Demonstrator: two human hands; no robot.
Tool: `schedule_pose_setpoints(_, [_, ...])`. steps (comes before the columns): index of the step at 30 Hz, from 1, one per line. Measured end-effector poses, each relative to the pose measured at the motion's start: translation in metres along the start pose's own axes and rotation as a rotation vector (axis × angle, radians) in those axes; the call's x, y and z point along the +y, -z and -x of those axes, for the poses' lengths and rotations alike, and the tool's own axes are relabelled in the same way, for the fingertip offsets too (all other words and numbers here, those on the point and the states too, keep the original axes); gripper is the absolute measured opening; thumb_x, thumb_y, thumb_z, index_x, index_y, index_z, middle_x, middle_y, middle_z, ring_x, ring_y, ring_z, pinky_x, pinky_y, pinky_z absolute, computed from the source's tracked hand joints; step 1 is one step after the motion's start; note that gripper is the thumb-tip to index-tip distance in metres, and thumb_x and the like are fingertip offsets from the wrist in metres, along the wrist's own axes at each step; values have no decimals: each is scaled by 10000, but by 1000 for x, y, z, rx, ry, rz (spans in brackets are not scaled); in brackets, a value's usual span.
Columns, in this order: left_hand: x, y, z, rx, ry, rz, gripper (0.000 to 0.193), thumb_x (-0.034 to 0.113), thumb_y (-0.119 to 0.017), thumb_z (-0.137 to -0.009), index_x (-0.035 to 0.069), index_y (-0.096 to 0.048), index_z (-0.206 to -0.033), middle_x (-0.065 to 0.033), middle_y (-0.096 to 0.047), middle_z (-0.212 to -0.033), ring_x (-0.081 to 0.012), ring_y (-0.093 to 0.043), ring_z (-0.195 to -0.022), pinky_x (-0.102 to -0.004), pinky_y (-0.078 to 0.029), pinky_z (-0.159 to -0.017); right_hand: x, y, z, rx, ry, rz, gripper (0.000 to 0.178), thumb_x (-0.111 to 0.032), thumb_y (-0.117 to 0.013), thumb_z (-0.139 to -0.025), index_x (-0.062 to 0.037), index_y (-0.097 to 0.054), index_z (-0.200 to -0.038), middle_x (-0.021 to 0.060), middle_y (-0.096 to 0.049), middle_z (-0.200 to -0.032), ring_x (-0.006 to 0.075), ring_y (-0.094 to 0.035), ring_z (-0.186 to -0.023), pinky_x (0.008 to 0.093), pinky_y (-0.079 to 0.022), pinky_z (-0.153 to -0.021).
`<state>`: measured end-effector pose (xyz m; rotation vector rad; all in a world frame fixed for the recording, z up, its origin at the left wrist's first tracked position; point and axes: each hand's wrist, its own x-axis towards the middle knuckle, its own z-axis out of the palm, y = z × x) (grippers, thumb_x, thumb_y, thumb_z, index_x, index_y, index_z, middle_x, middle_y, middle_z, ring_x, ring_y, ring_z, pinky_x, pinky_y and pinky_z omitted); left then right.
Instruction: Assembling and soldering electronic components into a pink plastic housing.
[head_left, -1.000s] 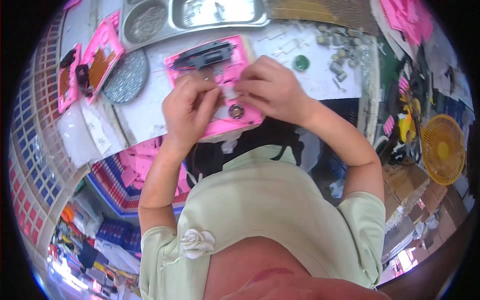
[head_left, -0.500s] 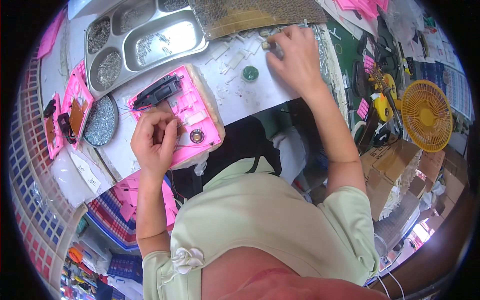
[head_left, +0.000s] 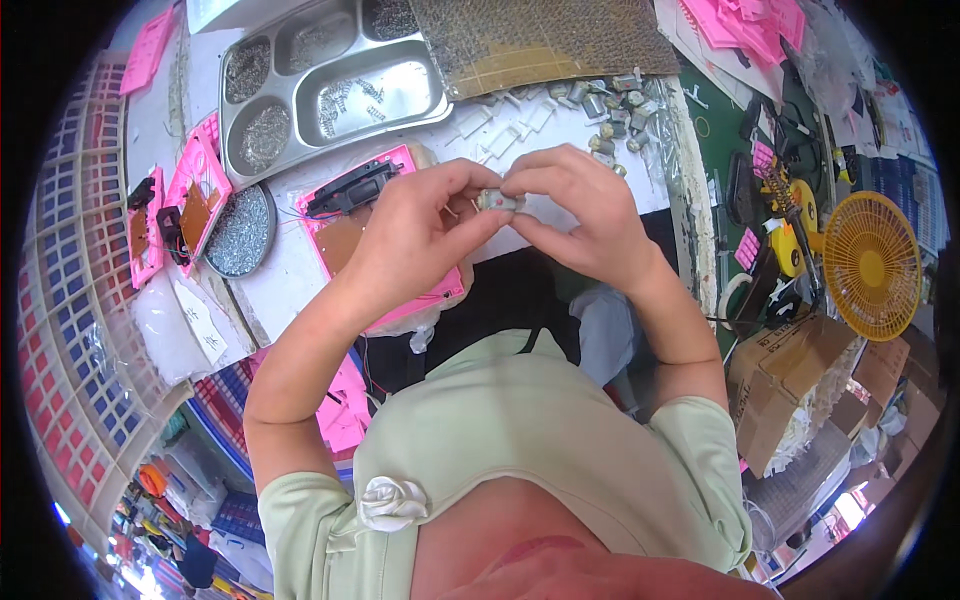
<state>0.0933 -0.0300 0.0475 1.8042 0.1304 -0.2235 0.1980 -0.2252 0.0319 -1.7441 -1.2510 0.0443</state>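
A small silvery motor (head_left: 496,200) is pinched between the fingertips of both hands above the table's front. My left hand (head_left: 425,225) is closed on one end, and my right hand (head_left: 580,205) grips the other end. Beneath my left hand lies an open pink plastic housing (head_left: 330,240), partly covered by the hand; a black part (head_left: 352,190) sits along its far edge. Several similar small motors (head_left: 615,130) lie in a pile beyond my right hand. White plastic pieces (head_left: 500,135) are scattered beside that pile.
A metal compartment tray (head_left: 335,130) with springs and small parts stands at the back left. A round dish of screws (head_left: 242,235) sits near other pink housings (head_left: 195,195). Brown board (head_left: 540,45) lies at the back. A yellow fan (head_left: 872,265) stands on the right.
My right hand has come back from the motor pile toward my body with a motor. My left hand has lifted off the pink housing and moved right to meet it.
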Motion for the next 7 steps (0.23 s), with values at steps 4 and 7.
schedule_pose_setpoints(4, [-8, -5, 0, -47, -47, 6, 277, 54, -716, -948, -29, -649, -1203, -11, -661, -903, -55, -616, -763, -220, -497, -690, 5, 14, 11, -111, -87, -83, 218, -68, -779, -806, -79, -706, -1011, 71, -698, -915, 276, -673, -840, 381, -536, -728])
schedule_pose_setpoints(7, [0, -6, -3, -127, 55, 56, 280, 48, -665, -978, 11, -637, -1254, -26, -664, -956, -80, -688, -838, -214, -515, -715, 8, 21, 16, -142, -175, -162, 197, -58, -772, -815, -82, -712, -1000, 64, -703, -892, 267, -680, -843, 372, -539, -734])
